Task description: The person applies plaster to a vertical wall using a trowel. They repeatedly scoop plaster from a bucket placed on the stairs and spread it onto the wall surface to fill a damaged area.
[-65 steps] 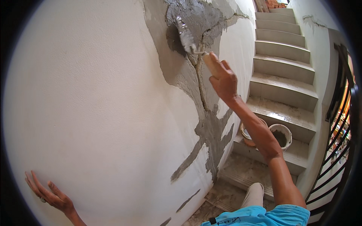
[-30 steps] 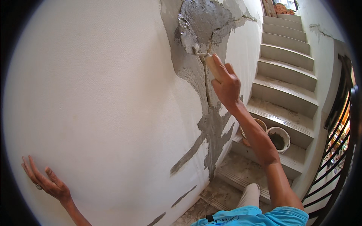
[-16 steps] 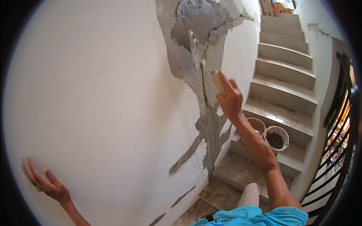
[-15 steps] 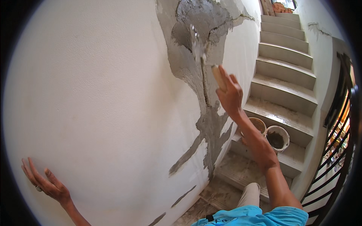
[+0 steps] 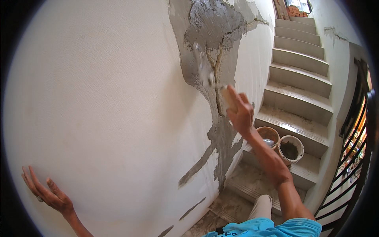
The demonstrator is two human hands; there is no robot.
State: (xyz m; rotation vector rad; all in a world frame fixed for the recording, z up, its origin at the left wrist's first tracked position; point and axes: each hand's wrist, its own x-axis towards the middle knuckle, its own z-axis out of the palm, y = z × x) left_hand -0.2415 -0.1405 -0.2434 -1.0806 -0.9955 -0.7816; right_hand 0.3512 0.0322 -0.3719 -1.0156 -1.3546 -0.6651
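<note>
My right hand (image 5: pixel 240 112) is closed round the pale wooden handle of a trowel (image 5: pixel 204 68). Its metal blade, smeared by motion, lies over the grey mortar patch (image 5: pixel 215 19) on the white wall (image 5: pixel 110 91). Beside the blade a dark crack (image 5: pixel 216 89) runs down through the patch, branching near its top. Lower on the wall, grey mortar streaks (image 5: pixel 225 138) spread out. At the far left my left hand (image 5: pixel 53 196) rests against the wall with fingers stretched out, a ring on one of them, and holds nothing.
On a stair step, by my right forearm, stand a bucket of dark mortar (image 5: pixel 290 150) and a brownish bucket (image 5: pixel 268 136) with something shiny inside. Concrete stairs (image 5: pixel 298 77) climb at the right, edged by a black metal railing (image 5: pixel 351 158). Bricks (image 5: pixel 296 12) are stacked at the top.
My right hand and the trowel have moved down along the crack, and the blade now sits lower on the patch. My left hand stays in place.
</note>
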